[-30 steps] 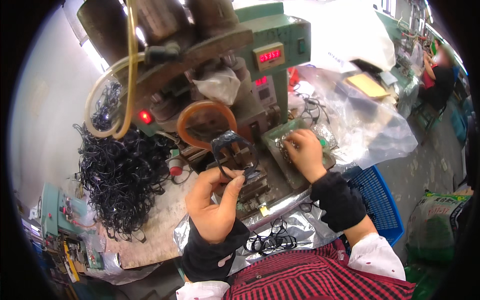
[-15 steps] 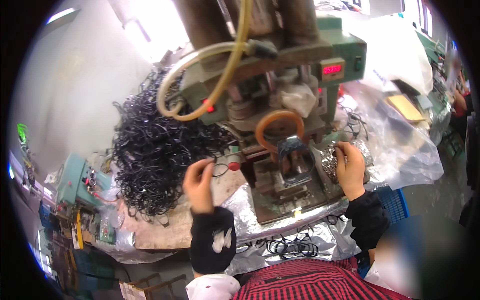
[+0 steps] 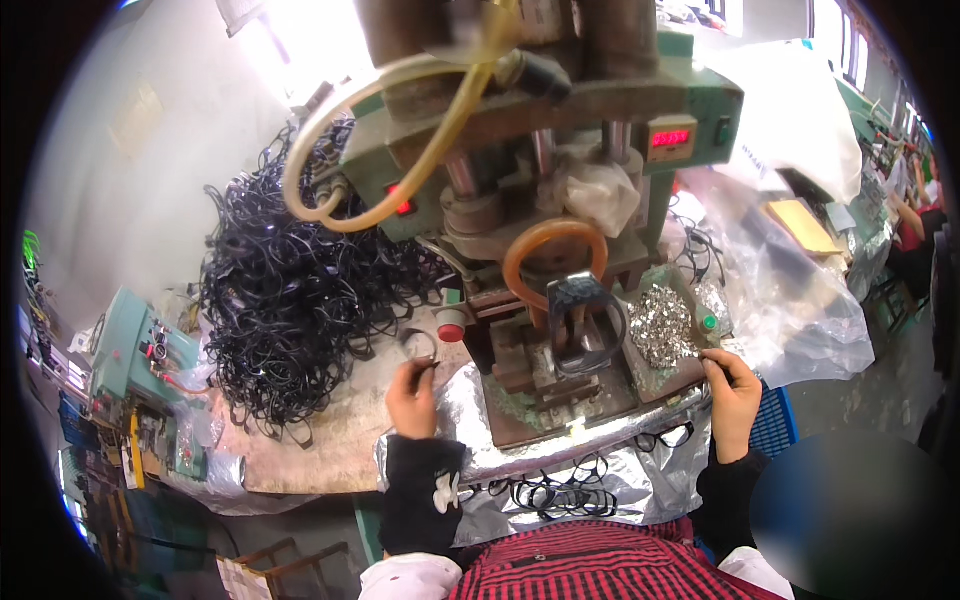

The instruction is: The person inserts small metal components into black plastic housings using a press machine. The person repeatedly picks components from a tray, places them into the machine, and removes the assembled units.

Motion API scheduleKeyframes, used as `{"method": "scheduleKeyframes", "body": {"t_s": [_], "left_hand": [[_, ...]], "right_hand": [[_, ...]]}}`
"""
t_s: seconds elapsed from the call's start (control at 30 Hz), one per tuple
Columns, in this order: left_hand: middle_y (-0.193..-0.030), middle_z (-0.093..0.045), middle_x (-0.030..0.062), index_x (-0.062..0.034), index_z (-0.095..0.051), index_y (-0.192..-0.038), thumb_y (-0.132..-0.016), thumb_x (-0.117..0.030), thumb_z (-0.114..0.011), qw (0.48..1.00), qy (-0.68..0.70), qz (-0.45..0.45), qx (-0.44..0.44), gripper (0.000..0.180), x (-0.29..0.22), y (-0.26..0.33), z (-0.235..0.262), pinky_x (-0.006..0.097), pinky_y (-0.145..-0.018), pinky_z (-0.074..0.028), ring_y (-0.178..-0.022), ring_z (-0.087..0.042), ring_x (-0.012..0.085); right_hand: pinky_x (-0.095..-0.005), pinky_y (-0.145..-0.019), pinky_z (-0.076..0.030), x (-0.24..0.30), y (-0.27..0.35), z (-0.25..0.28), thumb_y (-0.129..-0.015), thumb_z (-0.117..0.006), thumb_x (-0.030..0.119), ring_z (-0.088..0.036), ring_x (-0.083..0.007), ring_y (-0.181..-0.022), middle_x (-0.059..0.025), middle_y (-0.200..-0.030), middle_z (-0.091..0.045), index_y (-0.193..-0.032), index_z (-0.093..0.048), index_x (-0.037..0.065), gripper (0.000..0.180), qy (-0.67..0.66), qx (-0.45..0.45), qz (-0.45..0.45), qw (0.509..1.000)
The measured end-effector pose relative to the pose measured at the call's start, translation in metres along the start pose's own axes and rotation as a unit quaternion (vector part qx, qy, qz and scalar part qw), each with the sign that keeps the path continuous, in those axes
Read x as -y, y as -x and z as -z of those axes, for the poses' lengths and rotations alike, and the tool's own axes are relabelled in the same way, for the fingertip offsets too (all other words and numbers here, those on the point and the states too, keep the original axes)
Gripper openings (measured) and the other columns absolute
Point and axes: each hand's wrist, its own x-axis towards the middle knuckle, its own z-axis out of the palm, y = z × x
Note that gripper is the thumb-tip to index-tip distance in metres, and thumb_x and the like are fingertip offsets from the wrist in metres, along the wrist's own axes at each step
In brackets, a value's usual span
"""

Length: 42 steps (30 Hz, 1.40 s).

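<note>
My left hand is closed in a pinch on a thin black band bent into a loop, just left of the press's red push button. My right hand is closed too, thumb and forefinger together at the near right corner of a tray of small shiny metal pieces. What sits between those fingertips is too small to make out. Between my hands stands a green press, with a black strap loop around the dark block at its front.
A big tangled heap of black bands lies on the table at the left. More black loops rest on silver foil along the front edge. An orange ring hangs on the press. A clear plastic bag and blue basket are at the right.
My right hand has drawn back from over the metal pieces toward me, to the tray's near corner. My left hand has moved slightly nearer to me, still with the band.
</note>
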Motion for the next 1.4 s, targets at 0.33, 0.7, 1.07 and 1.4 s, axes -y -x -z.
{"method": "scheduleKeyframes", "body": {"t_s": [0.33,0.7,1.07,1.4], "left_hand": [[-0.09,-0.067,0.0099,0.0017,-0.052,-0.109,-0.094,0.001,-0.059,0.976,0.197,0.085,-0.028,0.017,-0.047,-0.003,-0.021,0.028,-0.073,-0.055,-0.081,-0.067,0.0156],[-0.101,-0.056,0.0065,-0.0024,-0.051,-0.113,-0.096,0.001,-0.054,0.931,0.295,-0.217,-0.001,0.017,-0.192,-0.006,-0.014,0.033,-0.084,-0.053,-0.092,-0.062,0.0193],[-0.09,-0.065,0.0134,0.0009,-0.05,-0.102,-0.089,0.012,-0.056,0.968,0.206,-0.107,0.097,0.018,-0.221,0.013,-0.032,0.036,-0.081,-0.057,-0.084,-0.068,0.0211],[-0.096,-0.07,0.0109,0.0035,-0.058,-0.102,-0.089,0.001,-0.067,0.968,0.17,-0.054,0.175,0.016,-0.225,0.017,-0.064,0.026,-0.08,-0.052,-0.089,-0.066,0.0137]], "right_hand": [[-0.0289,-0.082,-0.052,0.074,-0.013,-0.122,-0.082,-0.069,0.001,-0.066,-0.0181,-0.09,-0.011,-0.097,-0.068,-0.114,-0.064,-0.002,0.032,-0.134,0.163,0.079,0.974],[-0.0243,-0.09,-0.048,0.092,0.0,-0.124,-0.085,-0.066,-0.004,-0.063,-0.0138,-0.101,-0.0095,-0.108,-0.066,-0.129,-0.051,-0.004,0.047,-0.313,0.232,-0.079,0.917],[-0.0425,-0.1,-0.044,0.076,-0.018,-0.08,-0.08,-0.066,0.007,-0.053,-0.033,-0.123,-0.0183,-0.123,-0.061,-0.111,-0.066,0.005,0.031,0.121,0.119,0.237,0.957],[-0.0437,-0.092,-0.047,0.004,-0.065,-0.064,-0.076,-0.07,0.01,-0.057,-0.0365,-0.111,-0.016,-0.099,-0.065,-0.086,-0.065,0.008,0.012,0.243,0.026,0.213,0.946]]}}
